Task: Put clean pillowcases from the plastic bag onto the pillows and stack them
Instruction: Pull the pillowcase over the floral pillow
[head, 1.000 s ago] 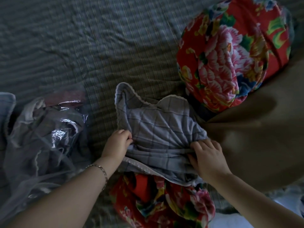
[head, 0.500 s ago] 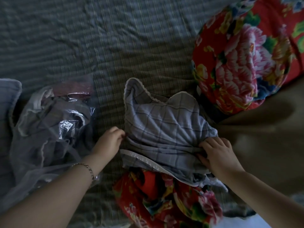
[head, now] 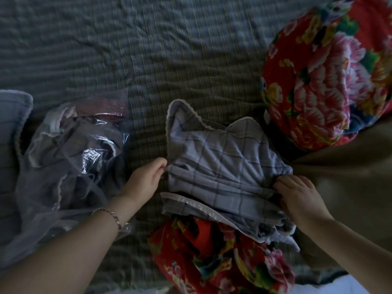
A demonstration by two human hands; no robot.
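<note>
A grey-blue checked pillowcase [head: 224,166] with white trim lies bunched over the far end of a red floral pillow [head: 218,259] near me. My left hand [head: 146,179] pinches the case's left edge. On the right side, my right hand [head: 297,194] grips the gathered folds. The clear plastic bag [head: 70,166] lies at the left with more grey fabric inside. A second red floral pillow [head: 326,81] lies at the back right.
Everything lies on a bed with a grey striped cover [head: 148,49]. A brown blanket [head: 347,187] covers the right side. Another grey-blue cased pillow [head: 10,128] shows at the left edge.
My left hand has slid leftward from the case's middle to its left edge. The right hand keeps its grip on the right folds. The view has shifted, so everything sits further right.
</note>
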